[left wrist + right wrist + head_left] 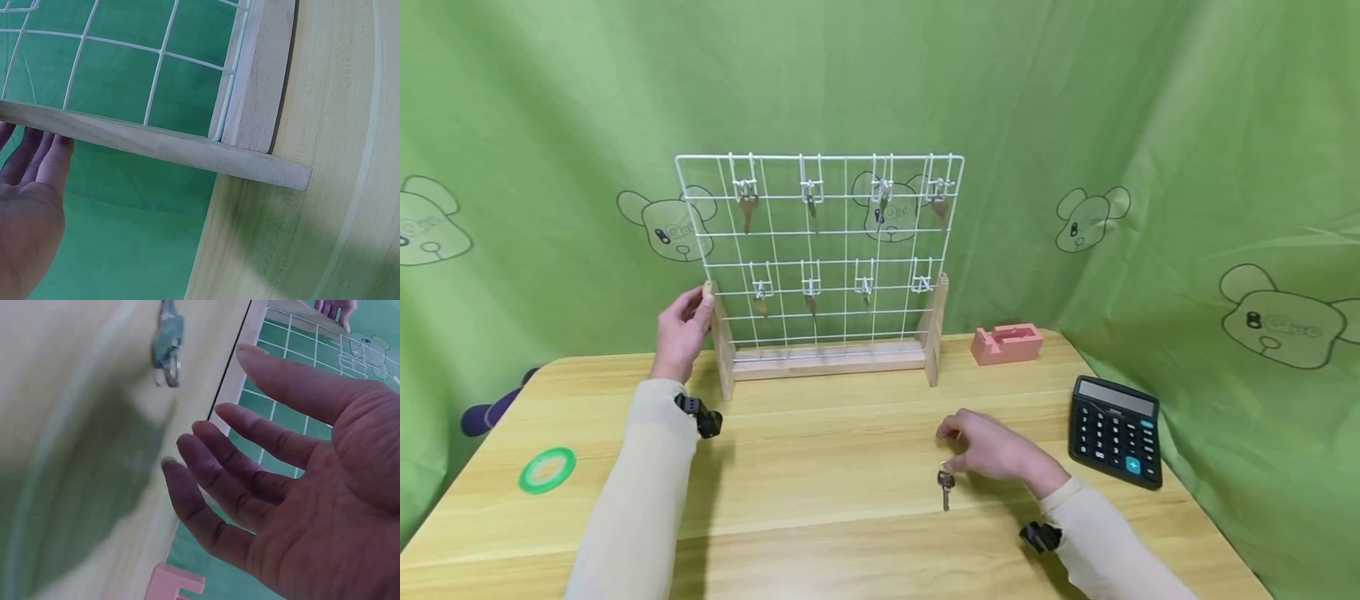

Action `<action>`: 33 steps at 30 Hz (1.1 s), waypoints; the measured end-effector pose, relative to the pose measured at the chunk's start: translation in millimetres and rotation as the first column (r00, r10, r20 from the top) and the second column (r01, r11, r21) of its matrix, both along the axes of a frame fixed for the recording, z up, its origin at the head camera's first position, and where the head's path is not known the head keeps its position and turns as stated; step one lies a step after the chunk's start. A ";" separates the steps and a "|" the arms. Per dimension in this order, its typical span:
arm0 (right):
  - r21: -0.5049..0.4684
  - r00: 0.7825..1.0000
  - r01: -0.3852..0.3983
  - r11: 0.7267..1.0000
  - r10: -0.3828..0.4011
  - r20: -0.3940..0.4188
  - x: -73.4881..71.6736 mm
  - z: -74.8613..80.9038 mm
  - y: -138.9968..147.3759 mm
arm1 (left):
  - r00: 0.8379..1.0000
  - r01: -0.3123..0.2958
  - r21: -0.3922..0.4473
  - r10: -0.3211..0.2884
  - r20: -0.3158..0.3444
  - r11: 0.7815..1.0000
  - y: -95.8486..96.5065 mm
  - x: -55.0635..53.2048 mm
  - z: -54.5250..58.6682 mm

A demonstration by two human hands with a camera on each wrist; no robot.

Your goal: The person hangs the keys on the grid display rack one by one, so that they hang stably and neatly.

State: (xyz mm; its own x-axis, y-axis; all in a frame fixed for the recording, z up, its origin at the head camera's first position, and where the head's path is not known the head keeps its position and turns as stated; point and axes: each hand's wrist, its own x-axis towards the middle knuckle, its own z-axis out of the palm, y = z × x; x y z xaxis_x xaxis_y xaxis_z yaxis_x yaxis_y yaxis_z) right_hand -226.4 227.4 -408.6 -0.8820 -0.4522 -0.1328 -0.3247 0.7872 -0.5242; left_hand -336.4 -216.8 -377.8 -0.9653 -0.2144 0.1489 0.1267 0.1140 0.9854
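A white wire grid rack (846, 233) stands on a wooden base at the back of the table, with several keys on its hooks. The lower right hook (921, 283) is bare. At the rack's left side, my left hand (679, 332) holds the wooden upright (722, 342) between thumb and fingers; in the left wrist view its fingertips touch the wood. My right hand (992, 446) hovers above the table beside a loose key (945, 487) with a dark head. In the right wrist view its fingers are spread and gently bent, apart from the key (167, 347).
A pink tape dispenser (1007, 344) stands right of the rack. Nearer on the right lies a black calculator (1115, 431). A green ring-shaped roll (547, 470) lies at the table's left. Green curtain (1037, 100) hangs close behind and at the sides.
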 end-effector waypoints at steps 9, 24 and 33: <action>0.044 1.000 0.003 0.999 -0.004 0.019 3.6 -12.3 -0.2 | 1.000 -0.002 0.004 0.002 0.001 1.000 0.8 -0.4 1.5; 0.007 1.000 -0.014 1.000 0.014 0.028 2.8 -20.6 -1.0 | 1.000 -0.011 0.017 0.011 0.012 1.000 1.2 0.3 1.0; -0.009 0.999 -0.006 1.000 0.007 0.041 -1.6 -24.8 0.6 | 1.000 -0.013 0.013 0.013 0.002 1.000 1.0 -0.1 1.3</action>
State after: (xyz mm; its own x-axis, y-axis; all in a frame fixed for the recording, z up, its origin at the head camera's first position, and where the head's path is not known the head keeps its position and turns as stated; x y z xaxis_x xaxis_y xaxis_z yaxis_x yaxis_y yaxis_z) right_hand -228.0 228.1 -433.5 -0.8729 -0.4592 -0.1651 -0.3077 0.7806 -0.5441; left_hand -336.5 -215.9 -376.5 -0.9627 -0.2292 0.1440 0.1231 0.1029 0.9870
